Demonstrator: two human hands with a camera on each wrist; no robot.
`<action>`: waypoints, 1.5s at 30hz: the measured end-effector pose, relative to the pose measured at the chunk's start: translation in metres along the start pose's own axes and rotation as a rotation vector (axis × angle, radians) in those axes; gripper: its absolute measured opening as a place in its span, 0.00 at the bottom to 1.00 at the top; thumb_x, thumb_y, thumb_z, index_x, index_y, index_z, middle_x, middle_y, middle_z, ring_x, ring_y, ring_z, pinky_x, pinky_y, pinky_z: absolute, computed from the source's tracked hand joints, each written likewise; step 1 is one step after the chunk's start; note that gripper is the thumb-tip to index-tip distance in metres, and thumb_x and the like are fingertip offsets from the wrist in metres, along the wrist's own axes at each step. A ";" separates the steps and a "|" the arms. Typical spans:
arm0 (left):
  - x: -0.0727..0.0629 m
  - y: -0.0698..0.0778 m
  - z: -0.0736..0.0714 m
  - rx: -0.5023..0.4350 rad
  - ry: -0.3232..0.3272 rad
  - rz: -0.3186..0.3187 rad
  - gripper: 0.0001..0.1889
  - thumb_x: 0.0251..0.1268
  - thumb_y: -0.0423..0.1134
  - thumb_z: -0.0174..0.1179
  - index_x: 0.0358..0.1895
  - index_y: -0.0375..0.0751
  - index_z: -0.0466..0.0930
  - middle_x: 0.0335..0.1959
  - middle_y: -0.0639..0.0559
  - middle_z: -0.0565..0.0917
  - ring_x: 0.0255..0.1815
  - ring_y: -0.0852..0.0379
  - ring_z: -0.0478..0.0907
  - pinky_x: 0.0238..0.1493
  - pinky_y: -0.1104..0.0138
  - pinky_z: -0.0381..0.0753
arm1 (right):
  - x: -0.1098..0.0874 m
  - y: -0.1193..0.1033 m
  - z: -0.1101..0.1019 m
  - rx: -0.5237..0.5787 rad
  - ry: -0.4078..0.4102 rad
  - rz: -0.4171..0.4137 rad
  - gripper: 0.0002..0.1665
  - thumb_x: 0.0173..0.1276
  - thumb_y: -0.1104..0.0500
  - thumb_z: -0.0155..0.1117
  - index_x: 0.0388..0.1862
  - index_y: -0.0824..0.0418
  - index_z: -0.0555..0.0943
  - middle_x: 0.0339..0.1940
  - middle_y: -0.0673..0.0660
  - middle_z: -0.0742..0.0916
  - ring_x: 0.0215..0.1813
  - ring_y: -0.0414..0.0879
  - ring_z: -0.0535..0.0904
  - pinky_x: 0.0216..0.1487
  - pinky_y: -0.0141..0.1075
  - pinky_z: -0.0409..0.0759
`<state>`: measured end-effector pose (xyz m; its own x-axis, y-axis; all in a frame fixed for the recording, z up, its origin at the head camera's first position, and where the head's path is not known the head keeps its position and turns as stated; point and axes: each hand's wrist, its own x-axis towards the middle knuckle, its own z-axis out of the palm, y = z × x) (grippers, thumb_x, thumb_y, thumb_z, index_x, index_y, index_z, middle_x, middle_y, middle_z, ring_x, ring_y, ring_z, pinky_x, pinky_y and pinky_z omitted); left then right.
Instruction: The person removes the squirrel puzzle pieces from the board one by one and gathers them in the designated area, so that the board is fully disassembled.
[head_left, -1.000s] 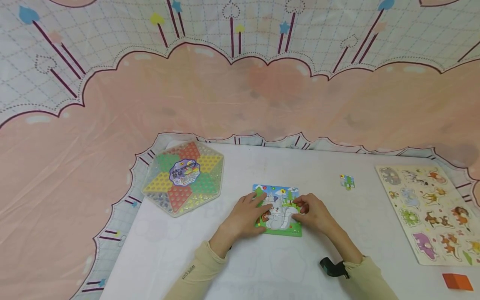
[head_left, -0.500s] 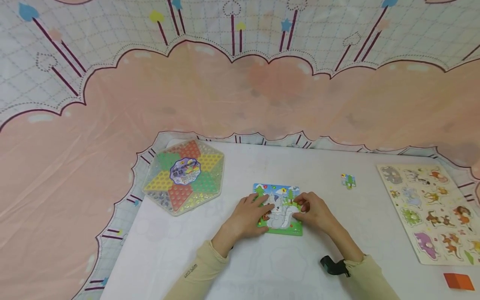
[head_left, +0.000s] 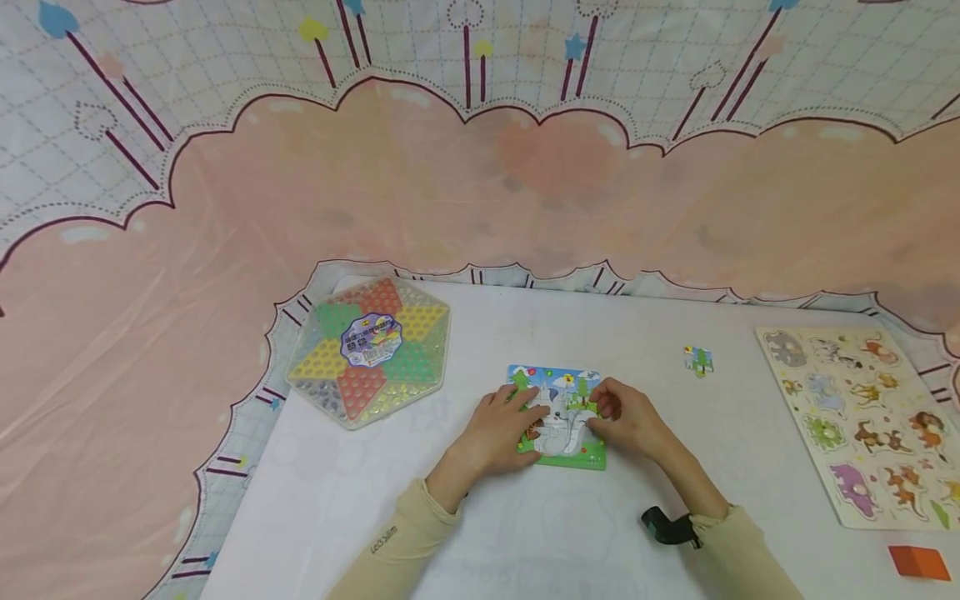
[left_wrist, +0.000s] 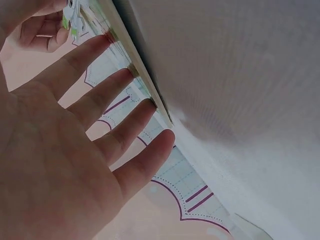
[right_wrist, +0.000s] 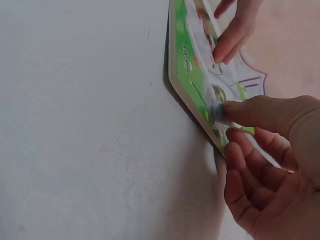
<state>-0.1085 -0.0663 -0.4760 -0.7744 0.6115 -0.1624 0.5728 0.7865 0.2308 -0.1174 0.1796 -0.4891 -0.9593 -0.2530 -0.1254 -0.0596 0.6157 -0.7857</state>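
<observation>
My left hand (head_left: 487,429) lies over the left side of a small jigsaw puzzle (head_left: 566,461) with a grey-white squirrel on green grass. Its spread fingers touch the picture, and in the left wrist view the fingertips (left_wrist: 129,74) meet the board. At the puzzle's right side, my right hand (head_left: 630,421) pinches a puzzle piece (left_wrist: 75,19) between thumb and fingers. That piece looks tilted up from the board in the left wrist view; the right hand hides much of it in the head view. Another puzzle piece (head_left: 700,361) lies apart on the white table.
A hexagonal Chinese checkers set (head_left: 427,367) lies at the left. On the right is a wooden animal puzzle board (head_left: 832,500), with an orange block (head_left: 918,562) below it. A black device (head_left: 667,527) sits at the right wrist. Patterned cloth (head_left: 420,192) hangs behind.
The squirrel's tail at the puzzle's right side looks less whole now, beside the right fingers. Both hands have stayed nearly in place; the whole view has shifted slightly.
</observation>
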 end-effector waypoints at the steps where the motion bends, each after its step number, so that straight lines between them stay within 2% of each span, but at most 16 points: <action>1: 0.000 0.000 0.000 0.002 -0.003 0.000 0.32 0.60 0.56 0.65 0.68 0.56 0.73 0.74 0.51 0.65 0.72 0.45 0.60 0.66 0.51 0.65 | 0.000 0.001 0.000 0.012 0.001 -0.009 0.16 0.55 0.69 0.73 0.39 0.65 0.77 0.30 0.54 0.79 0.34 0.46 0.74 0.35 0.31 0.74; 9: 0.000 -0.001 0.000 0.007 -0.022 -0.005 0.33 0.60 0.57 0.65 0.69 0.56 0.72 0.74 0.51 0.64 0.73 0.46 0.59 0.66 0.51 0.66 | -0.003 0.006 0.002 0.123 0.041 -0.061 0.11 0.58 0.74 0.69 0.38 0.68 0.79 0.31 0.55 0.82 0.31 0.44 0.77 0.33 0.29 0.78; 20: 0.000 -0.001 -0.001 0.011 -0.023 -0.003 0.33 0.59 0.57 0.65 0.69 0.56 0.72 0.74 0.51 0.64 0.73 0.46 0.59 0.66 0.51 0.66 | -0.005 0.009 0.000 0.172 0.055 -0.101 0.11 0.59 0.74 0.69 0.39 0.69 0.79 0.32 0.56 0.81 0.30 0.42 0.77 0.33 0.29 0.78; 28: -0.001 -0.001 -0.001 0.008 -0.001 0.008 0.33 0.59 0.56 0.66 0.68 0.55 0.73 0.73 0.50 0.66 0.72 0.45 0.61 0.65 0.51 0.67 | -0.004 0.006 0.003 0.164 0.063 -0.061 0.10 0.60 0.73 0.68 0.40 0.70 0.79 0.31 0.56 0.82 0.30 0.43 0.76 0.31 0.29 0.77; 34: 0.000 -0.001 0.001 0.007 0.007 0.017 0.33 0.58 0.56 0.66 0.68 0.55 0.73 0.73 0.50 0.66 0.71 0.45 0.61 0.65 0.51 0.67 | -0.005 0.005 0.003 0.198 0.061 -0.025 0.10 0.62 0.73 0.66 0.42 0.71 0.79 0.32 0.57 0.81 0.31 0.44 0.77 0.30 0.31 0.80; 40: -0.001 0.000 0.000 -0.004 -0.005 0.012 0.33 0.59 0.56 0.66 0.68 0.54 0.73 0.74 0.50 0.65 0.72 0.45 0.60 0.66 0.51 0.66 | -0.007 0.004 -0.003 0.284 0.079 0.017 0.13 0.64 0.73 0.64 0.47 0.73 0.78 0.35 0.61 0.79 0.33 0.47 0.78 0.31 0.36 0.84; 45: -0.001 -0.002 0.004 -0.005 0.029 0.023 0.32 0.59 0.56 0.66 0.67 0.54 0.74 0.73 0.49 0.66 0.71 0.45 0.61 0.64 0.51 0.67 | -0.008 0.008 -0.009 0.289 0.110 0.029 0.15 0.63 0.73 0.64 0.49 0.74 0.78 0.37 0.64 0.80 0.33 0.46 0.80 0.34 0.35 0.84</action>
<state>-0.1082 -0.0684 -0.4799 -0.7686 0.6265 -0.1294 0.5889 0.7720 0.2391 -0.1129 0.1928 -0.4889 -0.9845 -0.1466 -0.0967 0.0341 0.3802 -0.9243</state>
